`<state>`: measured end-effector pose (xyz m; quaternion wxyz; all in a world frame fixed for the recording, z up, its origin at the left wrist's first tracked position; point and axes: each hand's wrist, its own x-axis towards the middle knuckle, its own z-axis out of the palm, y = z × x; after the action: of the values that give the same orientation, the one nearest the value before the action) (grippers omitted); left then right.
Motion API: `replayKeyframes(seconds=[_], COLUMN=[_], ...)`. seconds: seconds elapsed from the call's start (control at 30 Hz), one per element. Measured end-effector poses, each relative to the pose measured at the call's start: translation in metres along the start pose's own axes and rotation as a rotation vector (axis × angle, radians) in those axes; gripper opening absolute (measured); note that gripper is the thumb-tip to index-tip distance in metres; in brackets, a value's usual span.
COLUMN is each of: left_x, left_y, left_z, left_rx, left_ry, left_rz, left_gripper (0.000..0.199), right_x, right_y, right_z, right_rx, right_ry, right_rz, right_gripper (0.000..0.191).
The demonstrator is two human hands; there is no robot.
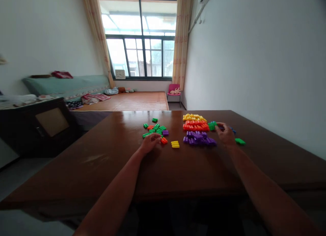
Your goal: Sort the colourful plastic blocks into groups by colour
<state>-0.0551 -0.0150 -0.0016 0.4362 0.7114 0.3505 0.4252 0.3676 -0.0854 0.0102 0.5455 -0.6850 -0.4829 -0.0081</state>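
Observation:
My left hand (151, 142) rests at the near edge of a loose group of small ribbed plastic blocks, mostly green (152, 131). Its fingers are curled together, with an orange block (164, 140) and a bit of green right by the fingertips; what lies between them is hidden. At the right, my right hand (224, 134) pinches a green block (212, 125) beside the orange row. Blue blocks (233, 130) show partly behind that hand. A yellow block (175, 144) lies between the hands, and a purple block (165, 132) borders the green group.
Yellow blocks (195, 117), orange blocks (195, 125) and purple blocks (199, 138) are laid in colour rows on the brown table (107, 174). One green block (240, 141) sits right of my right hand. Beyond are a bed (137, 100) and a pink chair (174, 89).

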Motion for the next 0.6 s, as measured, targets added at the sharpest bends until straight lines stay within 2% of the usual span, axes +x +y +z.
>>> replayKeyframes(seconds=[0.1,0.17,0.23,0.3,0.43,0.6], left_x=[0.006,0.009,0.010,0.009,0.006,0.005], left_y=[-0.002,-0.003,-0.002,0.001,0.006,0.009], left_z=[-0.005,-0.006,-0.006,-0.006,-0.007,-0.007], left_rx=[0.054,0.077,0.087,0.084,0.053,0.056], left_ry=[0.044,0.046,0.059,0.076,0.115,0.131], left_rz=[-0.011,-0.020,-0.037,-0.056,-0.083,-0.109], left_gripper=[0.041,0.045,0.048,0.048,0.049,0.052], right_x=[0.017,0.011,0.003,-0.001,0.007,0.009], right_y=[0.075,0.112,0.134,0.141,0.134,0.125], right_z=[-0.061,-0.091,-0.106,-0.110,-0.104,-0.103], right_rx=[-0.165,-0.232,-0.257,-0.302,-0.486,-0.597], right_ry=[0.334,0.444,0.472,0.418,0.252,0.121], right_rz=[0.161,0.262,0.346,0.419,0.529,0.540], right_gripper=[0.038,0.037,0.037,0.035,0.032,0.039])
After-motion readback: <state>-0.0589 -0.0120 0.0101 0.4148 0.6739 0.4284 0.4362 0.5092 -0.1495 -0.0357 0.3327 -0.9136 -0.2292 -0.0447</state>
